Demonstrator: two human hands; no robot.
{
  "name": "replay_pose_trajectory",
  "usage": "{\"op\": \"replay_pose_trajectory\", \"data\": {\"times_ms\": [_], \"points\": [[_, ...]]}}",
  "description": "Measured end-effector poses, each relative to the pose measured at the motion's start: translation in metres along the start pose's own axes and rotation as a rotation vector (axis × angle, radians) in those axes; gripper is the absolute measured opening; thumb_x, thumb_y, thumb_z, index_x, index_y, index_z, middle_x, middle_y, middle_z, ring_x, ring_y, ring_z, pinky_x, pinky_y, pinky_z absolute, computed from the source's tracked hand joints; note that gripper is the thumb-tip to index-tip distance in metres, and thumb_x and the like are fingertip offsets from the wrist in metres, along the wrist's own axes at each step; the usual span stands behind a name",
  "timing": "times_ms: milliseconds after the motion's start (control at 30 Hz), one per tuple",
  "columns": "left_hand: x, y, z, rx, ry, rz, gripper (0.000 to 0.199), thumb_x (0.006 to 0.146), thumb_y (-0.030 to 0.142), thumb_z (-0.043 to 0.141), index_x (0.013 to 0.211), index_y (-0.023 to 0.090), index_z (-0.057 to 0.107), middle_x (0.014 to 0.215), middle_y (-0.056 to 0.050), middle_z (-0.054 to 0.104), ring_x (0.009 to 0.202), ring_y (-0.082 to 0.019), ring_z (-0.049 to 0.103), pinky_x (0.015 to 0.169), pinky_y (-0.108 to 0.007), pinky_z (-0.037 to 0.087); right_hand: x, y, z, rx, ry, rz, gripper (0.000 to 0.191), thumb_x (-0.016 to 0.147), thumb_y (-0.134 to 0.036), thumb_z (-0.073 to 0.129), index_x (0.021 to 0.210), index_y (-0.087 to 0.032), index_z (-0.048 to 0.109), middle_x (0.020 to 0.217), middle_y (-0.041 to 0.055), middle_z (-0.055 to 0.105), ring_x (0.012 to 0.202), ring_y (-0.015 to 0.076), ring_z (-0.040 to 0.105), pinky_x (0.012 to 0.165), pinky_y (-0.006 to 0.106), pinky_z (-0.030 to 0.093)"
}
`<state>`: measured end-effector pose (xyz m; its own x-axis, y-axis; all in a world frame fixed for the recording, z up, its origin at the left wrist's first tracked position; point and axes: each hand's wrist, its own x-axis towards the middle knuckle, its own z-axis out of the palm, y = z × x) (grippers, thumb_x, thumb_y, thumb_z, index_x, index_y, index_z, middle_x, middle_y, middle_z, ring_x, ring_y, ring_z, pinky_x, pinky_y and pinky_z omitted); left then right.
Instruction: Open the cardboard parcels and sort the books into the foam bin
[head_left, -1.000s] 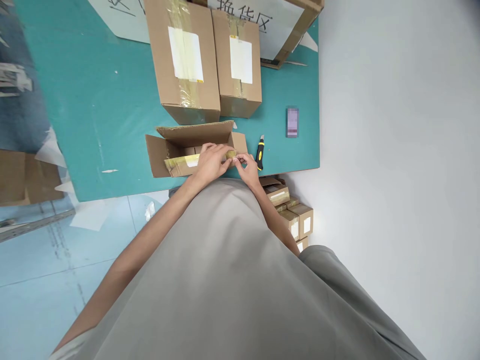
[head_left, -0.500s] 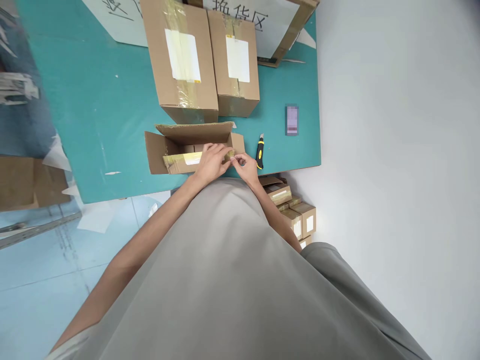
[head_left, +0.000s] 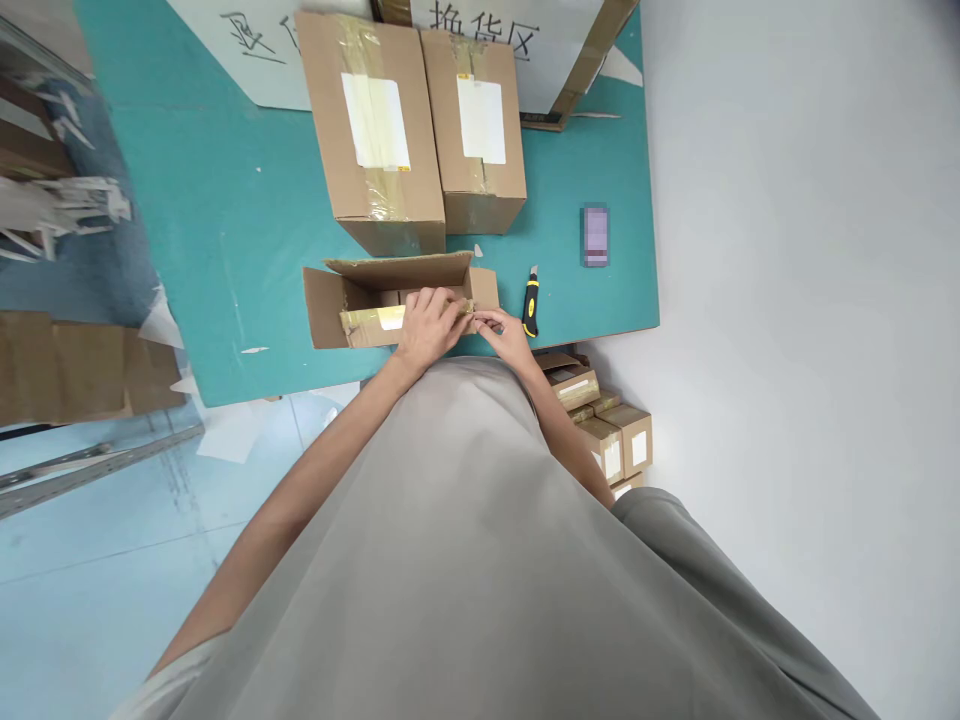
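An open cardboard box (head_left: 367,328) stands near the front edge of the table, flaps raised at the back and sides. Yellowish clear packing tape (head_left: 360,322) and a white label (head_left: 391,317) run along its front flap. My left hand (head_left: 429,325) lies over the right part of that flap, fingers bent across it and pressing on it. At the flap's right end, my right hand (head_left: 508,338) has thumb and forefinger pinched together beside the taped corner; what is between them is too small to make out. A black and yellow utility knife (head_left: 531,303) lies right of this hand, blade out.
Two taped cardboard boxes (head_left: 382,130) stand behind the open one on the green table (head_left: 202,230). Signs with handwriting (head_left: 495,70) are at the back. A blurred-out phone-like object (head_left: 595,236) lies at right. More boxes (head_left: 626,435) are stacked below the table beside the wall.
My right hand has drawn slightly right, away from my left fingers, along the flap's end. My left hand stays on the flap. The whole view has shifted a little.
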<state>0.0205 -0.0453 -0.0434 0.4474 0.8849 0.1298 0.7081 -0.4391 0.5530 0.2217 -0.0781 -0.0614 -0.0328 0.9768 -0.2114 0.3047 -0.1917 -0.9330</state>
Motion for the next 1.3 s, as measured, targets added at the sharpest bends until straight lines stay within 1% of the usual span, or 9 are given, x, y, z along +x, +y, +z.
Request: {"op": "replay_pose_trajectory", "data": {"times_ms": [133,267,467,667,833,967,1100,1200,1300], "points": [[0.004,-0.001,0.000,0.120,-0.069,0.069,0.037,0.110,0.031,0.043,0.126,0.018,0.073,0.120,-0.022,0.069,0.107,-0.036,0.062,0.090,-0.053,0.048,0.016,-0.006,0.004,-0.070,-0.037,0.033,0.020,0.091,-0.032,0.070,0.100,-0.020,0.082,0.099,0.0054,0.081,0.085,0.0183,0.073,0.081,0.030,0.059],[0.004,0.003,0.000,0.244,-0.198,0.165,0.035,0.107,0.014,0.039,0.113,0.012,0.074,0.104,-0.020,0.069,0.098,-0.033,0.065,0.087,-0.046,0.051,0.022,-0.014,0.007,-0.249,-0.042,0.053,0.016,0.089,-0.020,0.067,0.093,-0.020,0.083,0.092,0.0029,0.079,0.080,0.0172,0.071,0.080,0.029,0.056],[0.004,0.010,0.002,0.322,-0.296,0.229,0.039,0.101,0.000,0.034,0.106,0.009,0.071,0.097,-0.020,0.067,0.094,-0.033,0.066,0.076,-0.043,0.049,0.019,-0.025,0.013,-0.526,-0.027,0.082,0.016,0.091,-0.017,0.066,0.089,-0.021,0.081,0.092,0.0034,0.076,0.087,0.0200,0.070,0.082,0.029,0.051],[0.005,0.001,0.009,0.330,-0.232,0.167,0.038,0.107,0.008,0.030,0.106,0.011,0.068,0.101,-0.019,0.067,0.096,-0.033,0.065,0.078,-0.042,0.050,0.015,-0.028,0.015,-0.580,-0.020,0.076,0.018,0.096,-0.019,0.064,0.095,-0.022,0.081,0.100,0.0047,0.076,0.092,0.0203,0.070,0.086,0.028,0.050],[-0.002,-0.006,0.012,0.199,-0.131,0.090,0.041,0.113,0.025,0.032,0.107,0.014,0.071,0.103,-0.019,0.070,0.100,-0.032,0.065,0.083,-0.044,0.053,0.010,-0.018,0.012,-0.426,0.023,0.040,0.015,0.093,-0.020,0.068,0.091,-0.024,0.082,0.093,0.0019,0.076,0.079,0.0180,0.066,0.083,0.030,0.053],[-0.020,-0.009,-0.008,-0.068,-0.027,0.005,0.040,0.114,0.034,0.035,0.118,0.020,0.073,0.111,-0.014,0.075,0.103,-0.029,0.069,0.094,-0.044,0.055,0.001,-0.009,0.008,-0.272,0.070,0.039,0.009,0.091,-0.028,0.072,0.093,-0.024,0.080,0.087,0.0002,0.076,0.074,0.0171,0.065,0.077,0.030,0.055],[-0.040,-0.010,-0.034,-0.162,0.118,-0.152,0.042,0.114,0.035,0.036,0.135,0.020,0.068,0.127,-0.016,0.074,0.117,-0.029,0.068,0.104,-0.047,0.055,-0.010,-0.008,0.001,-0.260,0.074,-0.018,0.015,0.094,-0.032,0.070,0.103,-0.024,0.079,0.099,0.0026,0.076,0.075,0.0174,0.065,0.078,0.031,0.057],[-0.038,-0.006,-0.036,-0.143,0.014,-0.092,0.039,0.110,0.035,0.046,0.139,0.021,0.068,0.132,-0.017,0.072,0.122,-0.032,0.067,0.108,-0.050,0.054,-0.005,-0.016,-0.004,-0.411,0.023,-0.152,0.028,0.097,-0.030,0.069,0.124,-0.025,0.076,0.117,0.0073,0.072,0.095,0.0223,0.070,0.092,0.035,0.057],[-0.023,-0.002,-0.026,-0.123,-0.112,-0.030,0.046,0.102,0.035,0.060,0.146,0.022,0.063,0.140,-0.018,0.068,0.133,-0.037,0.061,0.116,-0.056,0.047,0.013,-0.027,-0.008,-0.596,-0.132,-0.338,0.030,0.103,-0.027,0.064,0.131,-0.026,0.073,0.129,0.0099,0.067,0.118,0.0279,0.065,0.105,0.040,0.053]]}}
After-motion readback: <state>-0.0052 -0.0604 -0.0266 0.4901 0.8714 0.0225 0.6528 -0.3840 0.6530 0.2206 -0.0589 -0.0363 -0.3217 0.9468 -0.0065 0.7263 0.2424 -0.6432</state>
